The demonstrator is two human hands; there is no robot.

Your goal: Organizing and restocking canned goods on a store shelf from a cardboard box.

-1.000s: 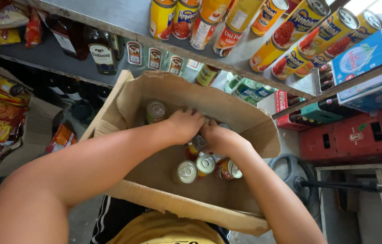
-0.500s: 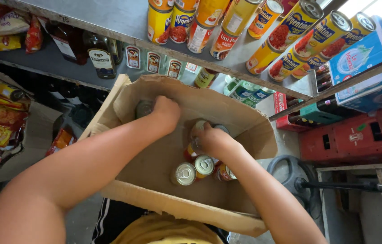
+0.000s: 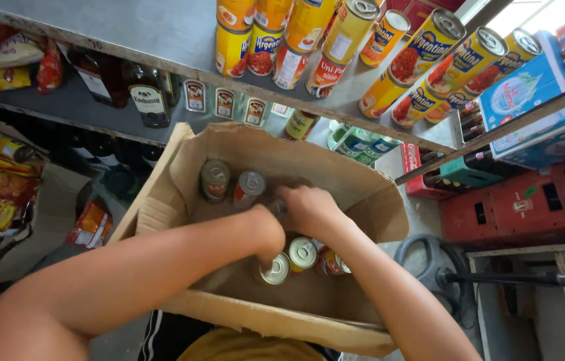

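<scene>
Grey metal shelving [image 3: 128, 40] stacked with yellow tins backs my open brown cardboard box [image 3: 356, 180], which holds small silver-topped cans. My left hand [image 3: 265, 234] reaches down over one silver-lidded can [image 3: 275, 269], grip hidden. My right hand [image 3: 309, 210] curls over another can [image 3: 277, 207], closure unclear.

Wore no sleeves, with both forearms bare up past the elbows. Showed no rings, watch or gloves on left hand [image 3: 270, 230] or right hand [image 3: 309, 207]. Had on a mustard-yellow garment below.
</scene>
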